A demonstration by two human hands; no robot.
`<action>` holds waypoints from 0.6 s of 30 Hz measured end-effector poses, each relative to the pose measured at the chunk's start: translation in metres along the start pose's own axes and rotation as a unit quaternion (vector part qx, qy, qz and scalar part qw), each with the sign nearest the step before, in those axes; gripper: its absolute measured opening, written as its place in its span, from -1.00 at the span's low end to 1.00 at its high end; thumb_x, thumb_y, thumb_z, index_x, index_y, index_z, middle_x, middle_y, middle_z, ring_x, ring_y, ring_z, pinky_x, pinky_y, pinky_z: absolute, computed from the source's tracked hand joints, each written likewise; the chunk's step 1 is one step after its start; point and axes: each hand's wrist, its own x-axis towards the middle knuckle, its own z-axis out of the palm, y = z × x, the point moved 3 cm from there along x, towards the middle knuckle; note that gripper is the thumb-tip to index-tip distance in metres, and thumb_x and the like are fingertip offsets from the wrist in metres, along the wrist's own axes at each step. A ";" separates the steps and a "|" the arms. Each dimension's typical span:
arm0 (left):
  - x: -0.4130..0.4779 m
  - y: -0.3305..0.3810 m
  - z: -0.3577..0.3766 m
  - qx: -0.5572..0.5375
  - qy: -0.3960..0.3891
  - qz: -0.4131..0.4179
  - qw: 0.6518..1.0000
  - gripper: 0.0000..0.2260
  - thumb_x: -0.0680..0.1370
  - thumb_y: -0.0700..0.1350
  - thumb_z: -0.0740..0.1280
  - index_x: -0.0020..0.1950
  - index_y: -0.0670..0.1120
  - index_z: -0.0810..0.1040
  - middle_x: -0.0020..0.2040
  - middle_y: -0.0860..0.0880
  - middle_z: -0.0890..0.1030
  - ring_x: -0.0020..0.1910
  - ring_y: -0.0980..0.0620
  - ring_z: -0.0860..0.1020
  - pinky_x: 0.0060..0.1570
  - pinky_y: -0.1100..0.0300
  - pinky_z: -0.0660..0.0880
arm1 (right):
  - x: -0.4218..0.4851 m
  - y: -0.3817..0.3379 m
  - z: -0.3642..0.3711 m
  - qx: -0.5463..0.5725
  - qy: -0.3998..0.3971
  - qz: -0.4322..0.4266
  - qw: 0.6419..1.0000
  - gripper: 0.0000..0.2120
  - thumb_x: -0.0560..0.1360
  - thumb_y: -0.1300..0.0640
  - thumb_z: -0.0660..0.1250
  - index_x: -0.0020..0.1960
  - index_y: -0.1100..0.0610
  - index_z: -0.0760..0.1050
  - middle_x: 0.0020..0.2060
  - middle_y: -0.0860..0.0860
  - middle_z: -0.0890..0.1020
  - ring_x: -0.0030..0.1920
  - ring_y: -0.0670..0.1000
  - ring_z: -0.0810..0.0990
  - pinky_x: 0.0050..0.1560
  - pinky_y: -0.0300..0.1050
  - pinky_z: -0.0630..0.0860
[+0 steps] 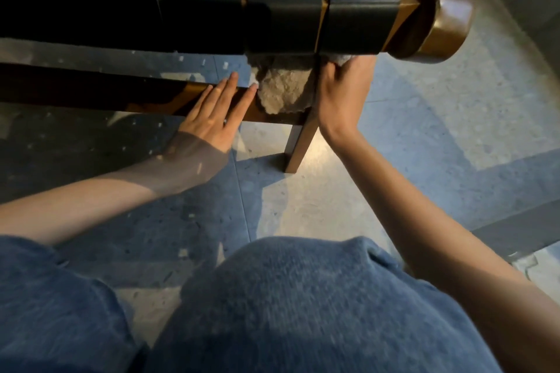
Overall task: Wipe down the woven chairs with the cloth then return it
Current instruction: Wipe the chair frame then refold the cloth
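Denim knees [303, 297] foremost, right hand [342, 91] gripping cloth [285, 91] half-hidden under chair straps [285, 18]

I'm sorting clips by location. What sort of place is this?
Indoors, probably a lounge or seating area, though little shows. A woven chair of broad black straps on a wooden frame stands on a speckled, terrazzo-like floor lit by patches of sunlight; the right hand grips a cloth.
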 end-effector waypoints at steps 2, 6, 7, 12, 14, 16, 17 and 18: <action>-0.001 -0.003 0.001 0.003 0.008 -0.003 1.000 -0.24 0.47 -0.36 0.29 0.53 -0.05 -0.06 0.53 -0.22 0.08 0.50 -0.18 0.13 0.45 -0.01 0.05 | -0.007 0.004 0.000 0.028 -0.009 0.003 1.000 -0.73 0.51 0.29 0.22 -0.03 -0.06 0.25 -0.06 -0.04 0.41 -0.01 -0.05 0.44 0.06 -0.23 0.48; -0.004 -0.012 0.005 0.004 0.035 0.024 0.999 -0.29 0.40 -0.36 0.36 0.51 -0.14 0.19 0.48 -0.24 0.25 0.45 -0.21 0.26 0.41 -0.04 0.14 | -0.049 0.037 0.003 0.010 -0.108 0.044 0.993 -0.59 0.53 0.28 0.19 0.36 0.28 0.23 0.23 0.07 0.36 0.20 -0.15 0.31 0.16 -0.59 0.18; -0.006 -0.015 0.006 0.009 0.036 0.029 0.999 -0.32 0.42 -0.36 0.34 0.51 -0.15 0.21 0.47 -0.23 0.27 0.45 -0.19 0.26 0.43 -0.04 0.15 | -0.059 0.046 0.004 -0.010 -0.139 0.051 0.989 -0.57 0.54 0.27 0.18 0.38 0.30 0.23 0.25 0.09 0.36 0.21 -0.14 0.28 0.15 -0.62 0.13; -0.019 -0.031 0.005 0.006 0.036 0.064 0.997 -0.51 0.54 -0.17 0.16 0.49 -0.04 0.24 0.32 -0.12 0.42 0.25 -0.13 0.39 0.12 -0.02 0.36 | -0.085 0.069 0.000 -0.052 -0.215 0.147 0.964 -0.61 0.57 0.30 0.15 0.38 0.27 0.22 0.30 0.12 0.35 0.22 0.00 0.38 0.20 -0.33 0.33; -0.027 -0.037 0.004 -0.007 0.030 0.065 0.997 -0.58 0.58 -0.10 0.13 0.46 -0.03 0.27 0.22 -0.09 0.46 0.12 -0.12 0.43 0.06 0.00 0.33 | -0.100 0.067 0.006 -0.024 -0.243 0.197 0.949 -0.63 0.56 0.34 0.12 0.36 0.24 0.24 0.26 0.11 0.39 0.18 0.02 0.49 0.17 -0.14 0.48; -0.033 -0.040 0.003 -0.053 0.002 0.027 0.998 -0.60 0.60 -0.04 0.13 0.45 -0.03 0.28 0.25 -0.08 0.46 0.15 -0.12 0.46 0.12 -0.03 0.38 | -0.113 0.052 0.023 0.024 -0.303 0.191 0.933 -0.65 0.58 0.33 0.11 0.34 0.13 0.26 0.18 0.05 0.45 0.11 -0.15 0.55 0.03 -0.25 0.54; -0.037 -0.042 0.002 -0.081 -0.018 0.006 0.997 -0.59 0.60 -0.03 0.14 0.45 -0.05 0.28 0.30 -0.09 0.44 0.20 -0.14 0.45 0.14 -0.06 0.40 | -0.116 0.040 0.034 0.039 -0.327 0.162 0.930 -0.65 0.59 0.30 0.13 0.34 0.07 0.27 0.18 -0.01 0.46 0.14 -0.23 0.52 0.08 -0.34 0.48; -0.040 -0.044 0.000 -0.106 -0.038 -0.014 0.994 -0.59 0.60 -0.03 0.15 0.44 -0.07 0.28 0.34 -0.10 0.40 0.25 -0.15 0.43 0.17 -0.08 0.42 | -0.116 0.029 0.045 0.051 -0.349 0.132 0.927 -0.65 0.60 0.27 0.15 0.35 0.04 0.28 0.19 -0.04 0.46 0.17 -0.25 0.47 0.15 -0.36 0.43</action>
